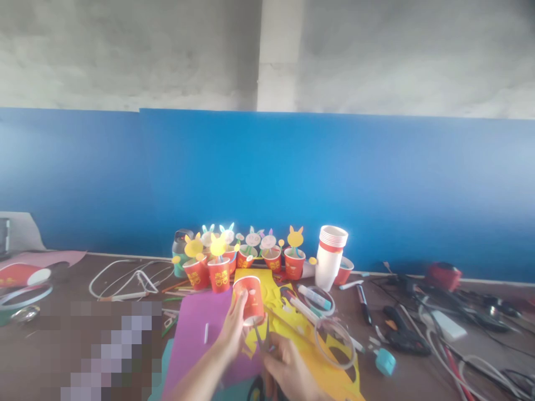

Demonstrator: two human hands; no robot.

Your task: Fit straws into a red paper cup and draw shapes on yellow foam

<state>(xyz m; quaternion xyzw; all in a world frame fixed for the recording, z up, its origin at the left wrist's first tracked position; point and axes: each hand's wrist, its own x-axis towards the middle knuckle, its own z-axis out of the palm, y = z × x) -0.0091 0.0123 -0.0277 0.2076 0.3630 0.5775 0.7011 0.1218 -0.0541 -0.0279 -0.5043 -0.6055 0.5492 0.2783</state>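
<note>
My left hand is closed around a red paper cup with light printing, held above the coloured paper. Its open mouth faces up and away, and its base points toward me. In my right hand is a pair of scissors. Their blades stand apart and point up at the cup's base; I cannot tell whether they touch it. Beneath both hands lie a purple sheet and a cut-up yellow sheet. A dark looped handle shows at the bottom edge.
Several red cups with paper animal heads line the back. White stacked cups stand right of them. Tape rolls, a marker, a black glue gun and tangled cables lie right. A white cable lies left.
</note>
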